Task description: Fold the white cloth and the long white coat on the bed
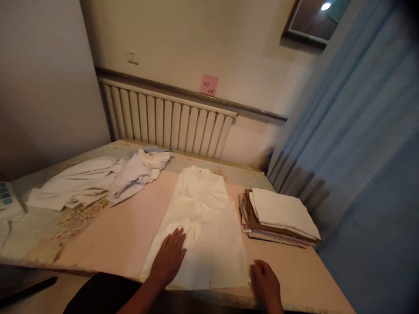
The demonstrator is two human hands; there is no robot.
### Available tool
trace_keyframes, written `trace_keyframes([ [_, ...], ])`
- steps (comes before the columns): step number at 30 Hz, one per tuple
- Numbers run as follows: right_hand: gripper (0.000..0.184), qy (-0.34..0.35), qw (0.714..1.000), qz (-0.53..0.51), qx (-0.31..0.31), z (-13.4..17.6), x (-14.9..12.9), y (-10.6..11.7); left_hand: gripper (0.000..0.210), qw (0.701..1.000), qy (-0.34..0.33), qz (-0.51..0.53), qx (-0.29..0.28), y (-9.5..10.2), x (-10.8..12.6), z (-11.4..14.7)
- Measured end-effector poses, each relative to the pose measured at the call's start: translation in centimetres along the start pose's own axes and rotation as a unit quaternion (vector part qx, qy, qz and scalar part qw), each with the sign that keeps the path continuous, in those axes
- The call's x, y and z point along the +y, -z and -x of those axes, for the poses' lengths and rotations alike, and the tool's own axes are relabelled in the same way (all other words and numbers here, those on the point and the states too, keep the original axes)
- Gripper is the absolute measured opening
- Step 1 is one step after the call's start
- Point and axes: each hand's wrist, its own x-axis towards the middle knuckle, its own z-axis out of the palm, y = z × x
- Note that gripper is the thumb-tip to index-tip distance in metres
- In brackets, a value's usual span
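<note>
A white short-sleeved shirt [216, 244] lies spread on a pink cloth [127, 231], its collar at the far end and its hem near the table's front edge. Soft wrinkles run across its upper part. My left hand [168, 257] rests flat on the shirt's lower left side, fingers stretched out. Beside the lower right corner of the hem is my right hand [266, 281], with its fingers curled closed. Whether a bit of the shirt's edge is pinched in them cannot be made out.
Right of the shirt stands a stack of folded clothes [281, 211], a white piece on top. Crumpled white garments [98, 179] lie at the left. A white device with buttons [9, 200] sits at the left edge. Behind are a radiator [163, 117] and a blue curtain [353, 152].
</note>
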Motion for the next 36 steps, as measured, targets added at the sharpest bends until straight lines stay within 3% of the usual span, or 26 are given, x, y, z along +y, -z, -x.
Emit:
trace_keyframes([
  [4, 0.023, -0.071, 0.991, -0.003, -0.116, 0.7, -0.4, -1.1, 0.044, 1.0, -0.003, -0.007, 0.0, 0.0, 0.0, -0.1],
  [9, 0.039, -0.126, 0.979, -0.048, -0.154, 1.5, -1.2, -2.9, 0.043, 1.0, -0.008, -0.012, 0.011, -0.2, 0.0, -0.1],
  [13, 0.046, -0.125, 0.974, -0.045, -0.183, 1.6, -1.5, -3.5, 0.043, 1.0, -0.012, -0.015, 0.023, -0.3, 0.0, -0.1],
  [25, 0.033, -0.108, 0.974, -0.104, -0.172, 1.8, -1.5, -4.1, 0.044, 1.0, -0.009, -0.01, 0.016, -0.1, -0.1, 0.0],
  [36, 0.039, -0.101, 0.976, -0.085, -0.176, 1.8, -1.4, -4.0, 0.043, 1.0, -0.006, -0.013, 0.011, -0.2, 0.0, 0.0],
])
